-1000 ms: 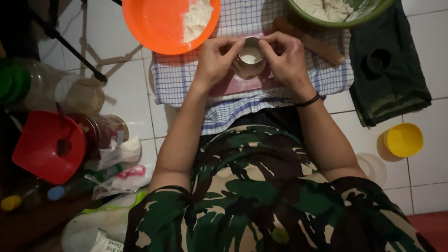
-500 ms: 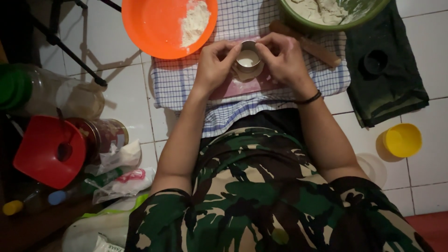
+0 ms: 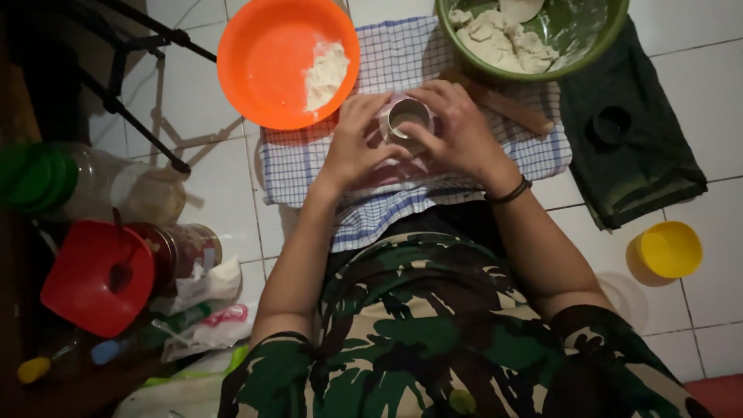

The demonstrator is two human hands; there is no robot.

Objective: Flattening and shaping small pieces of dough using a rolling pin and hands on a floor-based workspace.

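Both the left hand [image 3: 357, 147] and the right hand [image 3: 460, 131] curl their fingers [image 3: 371, 104] closed around a small round cup [image 3: 407, 116], just below the orange bowl [image 3: 267, 66]. The fingers cover the cup's sides, and its contents are too dim to make out.

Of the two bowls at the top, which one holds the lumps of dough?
The green bowl, upper right beside the right hand; the orange bowl holds only some white flour.

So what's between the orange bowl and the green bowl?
Only the checked cloth shows between the orange bowl and the green bowl, in the head view; nothing stands on that stretch.
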